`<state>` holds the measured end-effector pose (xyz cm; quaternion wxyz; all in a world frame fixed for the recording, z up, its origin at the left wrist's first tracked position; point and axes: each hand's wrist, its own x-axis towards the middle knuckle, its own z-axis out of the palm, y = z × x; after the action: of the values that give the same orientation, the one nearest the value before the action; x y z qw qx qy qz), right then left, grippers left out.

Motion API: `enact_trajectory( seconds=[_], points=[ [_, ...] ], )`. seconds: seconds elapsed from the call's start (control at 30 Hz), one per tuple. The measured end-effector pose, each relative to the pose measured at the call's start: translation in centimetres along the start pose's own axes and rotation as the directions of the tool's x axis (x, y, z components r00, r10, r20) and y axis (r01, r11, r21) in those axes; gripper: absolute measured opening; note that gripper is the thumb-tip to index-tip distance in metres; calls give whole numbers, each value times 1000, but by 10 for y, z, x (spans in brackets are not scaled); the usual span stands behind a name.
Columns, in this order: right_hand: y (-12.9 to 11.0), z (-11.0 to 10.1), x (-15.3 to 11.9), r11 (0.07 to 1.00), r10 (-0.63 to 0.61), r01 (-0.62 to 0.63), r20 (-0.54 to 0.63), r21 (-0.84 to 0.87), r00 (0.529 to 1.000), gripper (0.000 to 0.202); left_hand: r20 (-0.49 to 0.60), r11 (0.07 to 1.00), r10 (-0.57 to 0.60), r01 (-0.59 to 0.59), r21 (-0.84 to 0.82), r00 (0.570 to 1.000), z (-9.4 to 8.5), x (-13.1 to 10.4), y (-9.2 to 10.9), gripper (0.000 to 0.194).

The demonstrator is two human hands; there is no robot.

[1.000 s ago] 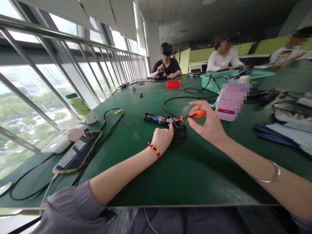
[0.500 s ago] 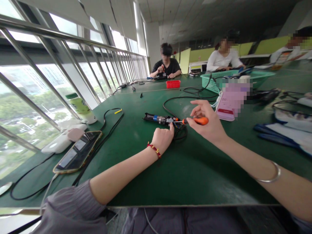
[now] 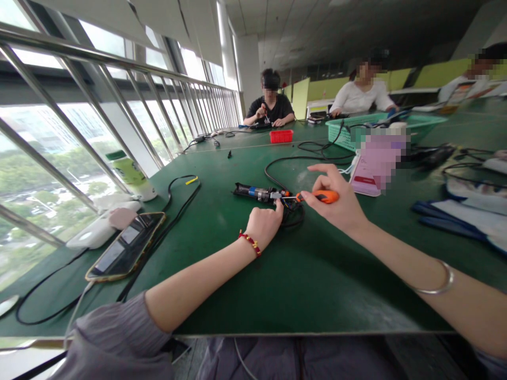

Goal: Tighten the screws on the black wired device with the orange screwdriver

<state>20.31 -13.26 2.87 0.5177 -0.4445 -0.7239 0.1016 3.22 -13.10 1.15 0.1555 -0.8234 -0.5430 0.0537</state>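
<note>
A slim black cylindrical device [image 3: 255, 192] with a blue band, a grey metal section and exposed wires at its right end lies on the green table. My left hand [image 3: 264, 222], fingers curled, presses a fingertip against the device's middle and steadies it. Between the thumb and fingers of my right hand [image 3: 336, 203] is an orange-handled screwdriver [image 3: 327, 197], held nearly level, its shaft pointing left. Its tip meets the device close to my left fingertip; the exact contact spot is too small to make out. A black cable runs from the device's wired end.
A phone [image 3: 127, 248], a white power bank-like block [image 3: 95, 232] and a bottle [image 3: 132, 177] stand left by the railing. Beyond my right hand are a pink phone [image 3: 374, 163], green basket [image 3: 340, 136] and gloves [image 3: 455, 219]. A red tray [image 3: 281, 136] sits farther back. Co-workers sit opposite.
My right hand's fingers have shifted slightly around the screwdriver handle, with the index finger more extended. My left hand and the device stay in place.
</note>
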Motion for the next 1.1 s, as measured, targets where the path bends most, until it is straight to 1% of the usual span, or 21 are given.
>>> enact_trajectory(
  seconds=[0.07, 0.13, 0.17, 0.23, 0.3, 0.37, 0.43, 0.5, 0.53, 0.6, 0.63, 0.7, 0.77, 0.83, 0.9, 0.97, 1.0, 1.03, 1.1],
  points=[
    [-4, -1, -1, 999, 50, -50, 55, -17, 997, 26, -4, 1000, 2, -2, 1, 1000, 0, 0, 0, 48],
    [-7, -2, -2, 999, 37, -37, 80, -8, 996, 19, -5, 1000, 2, -2, -1, 1000, 0, 0, -1, 48],
    [-8, -2, -2, 1000, 7, -7, 67, 0, 998, 19, -3, 1000, 0, 0, -2, 1000, 0, 0, -1, 48],
    [-8, -1, -2, 998, -66, 66, 3, 10, 998, 29, 4, 1000, -2, 2, -6, 1000, 0, 0, -1, 47],
    [-6, -1, -1, 995, -96, 96, -55, 1, 994, 38, 6, 1000, -2, 2, -10, 1000, -1, 0, -1, 47],
    [-4, -1, -1, 999, -44, 43, -36, -25, 998, 36, 2, 1000, 2, -2, -10, 1000, -1, 0, -1, 48],
    [-4, -2, -1, 998, 35, -34, 3, -57, 999, 26, -1, 1000, 3, -3, -3, 1000, 0, 0, -1, 48],
    [-5, -2, -1, 995, 73, -72, 15, -65, 997, 21, -3, 1000, 4, -4, 1, 1000, 2, 0, -1, 48],
    [-5, -2, -1, 996, 68, -68, 8, -59, 998, 19, -6, 1000, 5, -5, 0, 1000, 2, 0, -1, 48],
    [-4, -2, -1, 999, 15, -16, -20, -41, 1000, 17, -9, 1000, 7, -7, -3, 1000, 2, 0, -1, 48],
    [-4, -2, 0, 999, -24, 23, -37, -31, 999, 21, -10, 1000, 6, -6, -4, 1000, 1, 0, -1, 48],
    [-3, -1, 0, 996, -90, 90, -54, -11, 994, 39, -9, 1000, 5, -5, -4, 1000, 0, -1, -1, 48],
    [-3, -2, 1, 995, -99, 98, -43, -12, 994, 49, -6, 1000, 5, -5, -6, 1000, 0, -1, -1, 48],
    [-4, -3, 0, 998, -51, 50, -9, -35, 999, 46, -4, 1000, 7, -7, -7, 1000, 0, -1, -1, 48],
    [-6, -3, 0, 999, 14, -13, 23, -50, 1000, 32, -3, 1000, 7, -7, -4, 1000, 1, 0, -1, 49],
    [-7, -4, -1, 998, 39, -37, 36, -55, 999, 22, -4, 1000, 5, -5, 0, 1000, 2, 0, -2, 49],
    [-7, -4, 0, 998, 20, -19, 20, -57, 1000, 20, -4, 1000, 4, -4, 2, 1000, 2, 0, -2, 49],
    [-6, -3, 0, 998, -15, 15, -5, -56, 1000, 23, -4, 1000, 4, -4, 2, 1000, 2, 0, -2, 49],
    [-4, -3, 1, 996, -88, 86, -60, -38, 994, 37, -2, 1000, 3, -3, 3, 1000, 2, 0, -2, 49]
  ],
)
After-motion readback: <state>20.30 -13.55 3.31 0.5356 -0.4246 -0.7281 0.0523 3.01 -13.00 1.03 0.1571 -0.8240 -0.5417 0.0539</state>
